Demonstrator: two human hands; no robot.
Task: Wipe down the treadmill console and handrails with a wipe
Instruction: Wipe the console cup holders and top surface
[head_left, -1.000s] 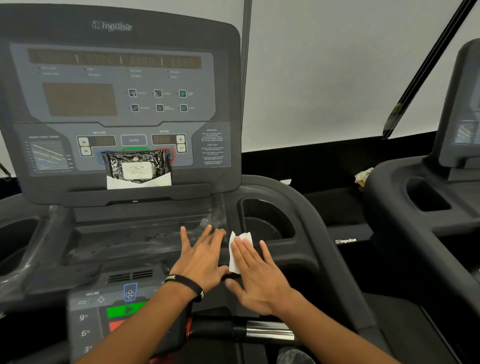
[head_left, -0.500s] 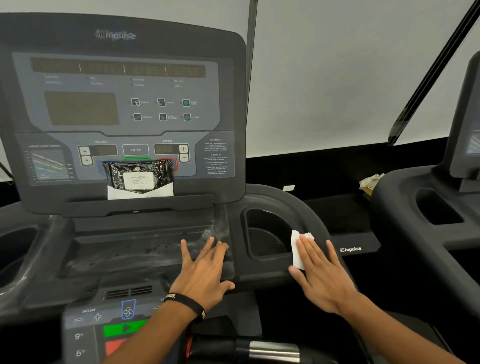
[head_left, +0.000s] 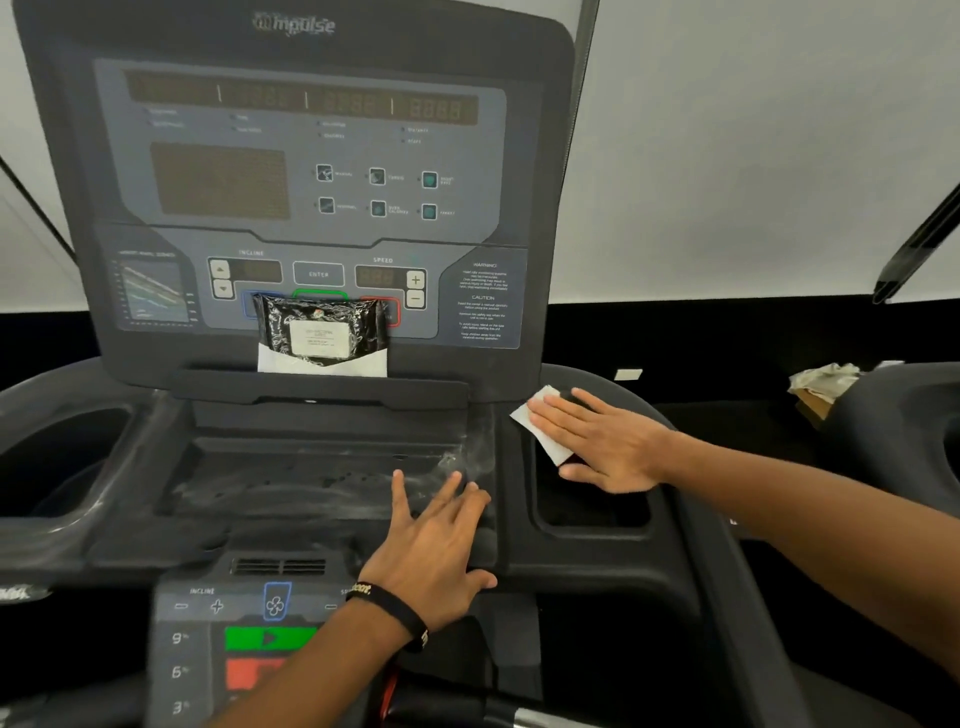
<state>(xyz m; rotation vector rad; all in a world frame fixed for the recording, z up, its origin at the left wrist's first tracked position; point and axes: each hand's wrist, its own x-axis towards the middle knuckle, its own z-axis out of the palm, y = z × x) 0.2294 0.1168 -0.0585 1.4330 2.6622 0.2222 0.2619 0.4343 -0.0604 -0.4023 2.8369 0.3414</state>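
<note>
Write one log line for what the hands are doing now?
right hand: flat on wipe, cup holder rim | left hand: flat on tray, empty

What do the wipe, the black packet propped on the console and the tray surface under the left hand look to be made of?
The wipe looks like thin white nonwoven or paper: matte, limp, creased under the right hand. The black packet looks like glossy plastic film, crinkled with bright glints, bearing a pale label. The tray by the left hand looks like matte dark moulded plastic, with hazy smears.

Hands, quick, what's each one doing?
Left hand: open, flat on the dark treadmill console tray, holding nothing.
Right hand: open, pressing the white wipe.
</note>
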